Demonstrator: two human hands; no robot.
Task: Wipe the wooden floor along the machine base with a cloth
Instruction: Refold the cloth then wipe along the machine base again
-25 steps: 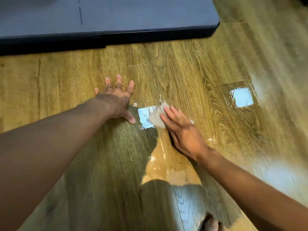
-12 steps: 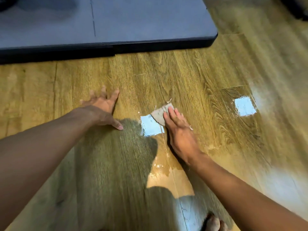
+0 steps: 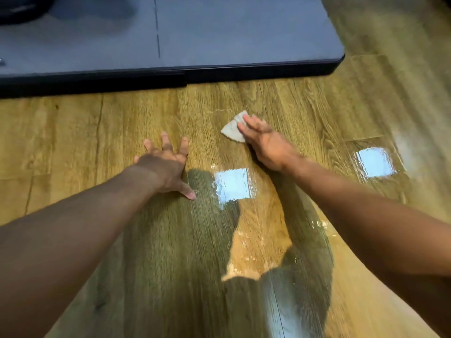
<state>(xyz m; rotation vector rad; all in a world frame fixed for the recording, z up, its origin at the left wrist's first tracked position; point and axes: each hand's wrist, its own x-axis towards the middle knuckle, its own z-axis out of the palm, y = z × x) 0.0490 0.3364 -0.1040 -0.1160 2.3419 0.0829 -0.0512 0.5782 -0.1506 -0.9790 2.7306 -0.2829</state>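
Grip, right hand (image 3: 268, 146): flat, pressing cloth (image 3: 230, 131) | grip, left hand (image 3: 166, 165): splayed flat on floor (image 3: 73, 132)

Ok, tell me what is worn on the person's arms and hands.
Both arms are bare as far as the view shows: no sleeve on the left forearm or the right forearm. The left hand and right hand wear no gloves. No watch, bracelet or ring shows at the wrists or on the fingers.

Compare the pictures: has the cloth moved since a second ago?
Yes. The cloth, pressed flat under the right hand, has slid forward across the wooden floor, closer to the dark front edge of the machine base.
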